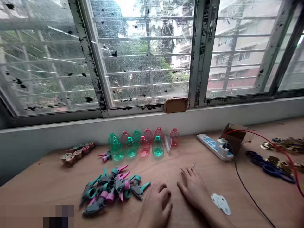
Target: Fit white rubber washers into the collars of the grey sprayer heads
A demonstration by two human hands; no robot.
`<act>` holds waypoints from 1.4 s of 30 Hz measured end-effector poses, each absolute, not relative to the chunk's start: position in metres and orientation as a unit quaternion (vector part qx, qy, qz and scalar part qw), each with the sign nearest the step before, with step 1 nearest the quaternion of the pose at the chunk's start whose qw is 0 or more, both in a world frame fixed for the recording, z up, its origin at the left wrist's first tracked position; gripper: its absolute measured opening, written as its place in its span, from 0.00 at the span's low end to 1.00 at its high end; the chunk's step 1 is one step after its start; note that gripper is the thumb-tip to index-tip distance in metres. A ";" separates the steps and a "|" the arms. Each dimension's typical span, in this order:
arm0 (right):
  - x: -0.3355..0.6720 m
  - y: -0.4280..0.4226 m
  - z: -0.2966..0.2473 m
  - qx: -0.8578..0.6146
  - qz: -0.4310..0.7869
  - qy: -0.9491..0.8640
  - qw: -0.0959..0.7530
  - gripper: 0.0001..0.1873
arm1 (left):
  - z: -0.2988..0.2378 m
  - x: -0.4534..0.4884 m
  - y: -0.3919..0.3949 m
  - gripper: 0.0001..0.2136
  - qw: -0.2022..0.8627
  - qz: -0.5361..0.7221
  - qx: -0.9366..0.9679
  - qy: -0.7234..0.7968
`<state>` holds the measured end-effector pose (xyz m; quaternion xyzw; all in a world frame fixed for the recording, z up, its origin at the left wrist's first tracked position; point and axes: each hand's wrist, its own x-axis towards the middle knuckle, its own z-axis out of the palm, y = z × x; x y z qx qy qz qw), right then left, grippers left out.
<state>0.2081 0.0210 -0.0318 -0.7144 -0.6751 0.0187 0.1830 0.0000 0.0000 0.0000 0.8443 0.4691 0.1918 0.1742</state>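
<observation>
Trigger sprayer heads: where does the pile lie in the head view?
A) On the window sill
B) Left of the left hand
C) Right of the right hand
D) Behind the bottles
B: the pile of trigger sprayer heads lies on the wooden table left of the left hand, in front of the plastic bottles.

The left hand (156, 202) rests low in the view with its back upward, the knuckles raised and the fingers (167, 205) curled loosely downward, its wrist running out past the bottom edge. Just beside it, the right hand (192, 190) lies flatter and palm down, its fingers (190, 172) spread and pointing forward and slightly left, with the thumb (181, 186) angled out toward the left hand. The right forearm (213, 217) slants away toward the lower right. Neither hand is closed around anything.
</observation>
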 end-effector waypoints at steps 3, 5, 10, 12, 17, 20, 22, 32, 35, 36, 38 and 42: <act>0.206 0.020 -0.027 -0.755 -0.025 -0.629 0.186 0.31 | 0.000 0.000 -0.002 0.12 0.175 0.191 0.844 0.469; 0.205 0.019 -0.027 -0.766 -0.034 -0.613 0.189 0.31 | -0.001 -0.001 -0.002 0.12 0.177 0.192 0.845 0.467; 0.212 0.018 -0.036 -0.766 -0.010 -0.614 0.192 0.30 | -0.006 0.000 0.001 0.11 0.178 0.209 0.847 0.455; 0.218 0.020 -0.040 -0.751 0.003 -0.630 0.198 0.31 | -0.006 0.000 0.001 0.11 0.177 0.215 0.847 0.453; 0.235 0.026 -0.044 -0.716 0.065 -0.652 0.241 0.32 | -0.004 0.000 0.002 0.11 0.181 0.212 0.850 0.448; 0.246 0.029 -0.045 -0.717 0.089 -0.635 0.273 0.32 | -0.006 0.000 0.006 0.11 0.177 0.209 0.854 0.443; 0.254 0.030 -0.047 -0.716 0.095 -0.628 0.289 0.31 | -0.010 -0.001 0.009 0.12 0.173 0.207 0.856 0.440; 0.276 0.032 -0.057 -0.716 0.050 -0.619 0.321 0.29 | -0.014 0.001 0.003 0.09 0.132 0.230 0.859 0.438; 0.287 0.029 -0.043 -0.745 0.028 -0.594 0.302 0.24 | -0.012 0.004 -0.001 0.11 0.077 0.240 0.844 0.473; 0.292 0.026 -0.036 -0.760 0.032 -0.582 0.287 0.21 | -0.011 0.004 -0.001 0.13 0.050 0.241 0.835 0.492; 0.305 0.018 -0.020 -0.789 0.058 -0.558 0.250 0.19 | -0.008 0.004 0.000 0.17 -0.016 0.238 0.811 0.534; 0.325 -0.005 0.005 -0.780 0.186 -0.578 0.149 0.16 | -0.004 0.002 0.005 0.14 -0.083 0.214 0.773 0.592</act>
